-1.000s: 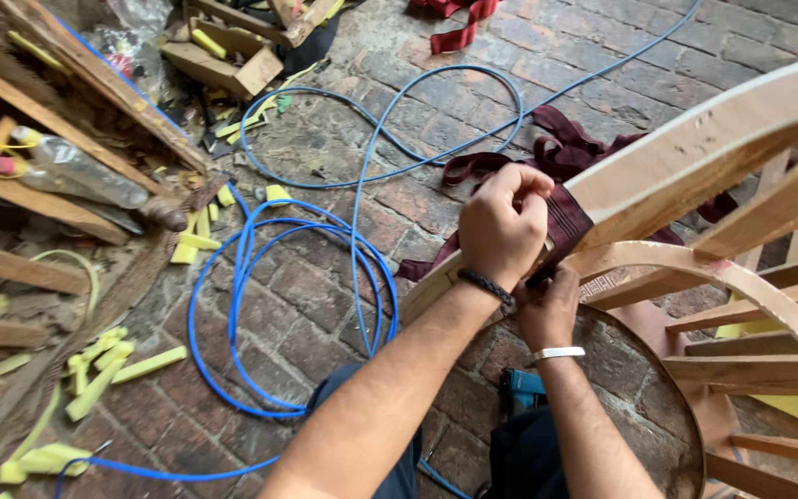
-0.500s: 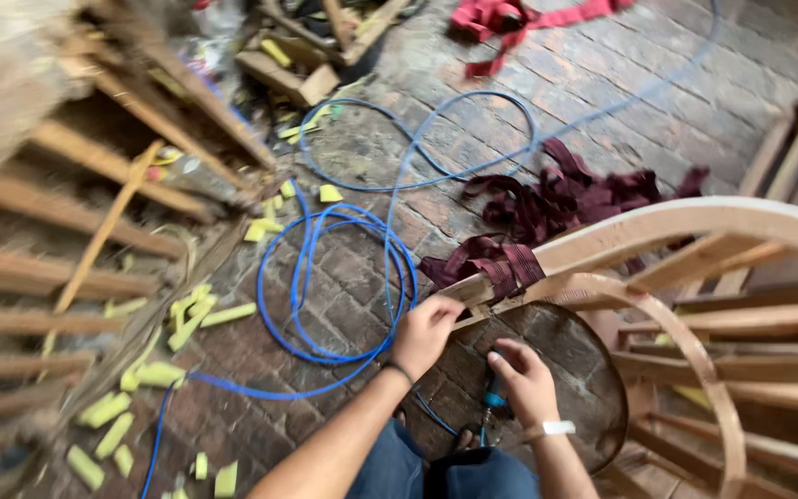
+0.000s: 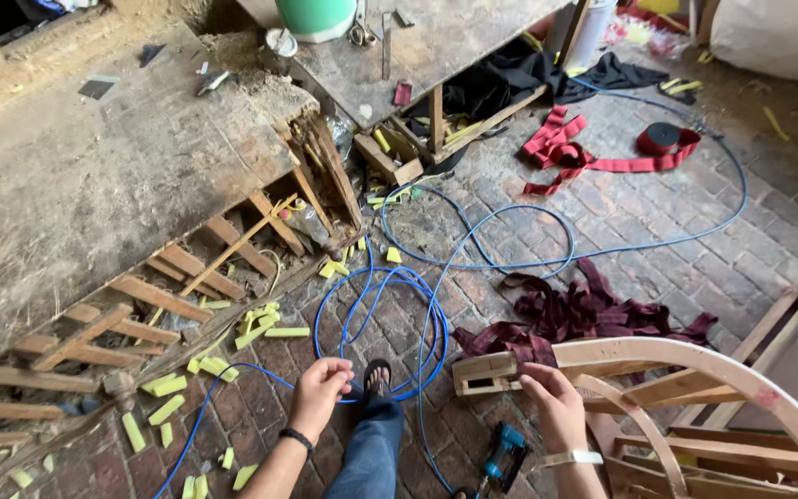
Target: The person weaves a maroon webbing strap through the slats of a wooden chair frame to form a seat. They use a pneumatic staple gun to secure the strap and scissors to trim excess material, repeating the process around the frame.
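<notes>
My left hand hangs over my knee with its fingers curled and nothing visible in it, just beside the coiled blue hose. My right hand grips the lower edge of a curved bare wooden chair frame, near its blocky end. Dark red webbing is draped over that end and piled on the brick floor behind it. A blue staple gun lies on the floor between my leg and my right hand. My sandalled foot rests inside the hose coil.
A rough wooden bench with slats fills the left. Yellow foam scraps litter the bricks. A second table stands at the back, with bright red webbing and its roll to the right. More frame parts crowd the lower right.
My left hand has let go of the frame end and webbing and dropped to the left, over my knee. The view has lifted and widened. My right hand stays at the frame.
</notes>
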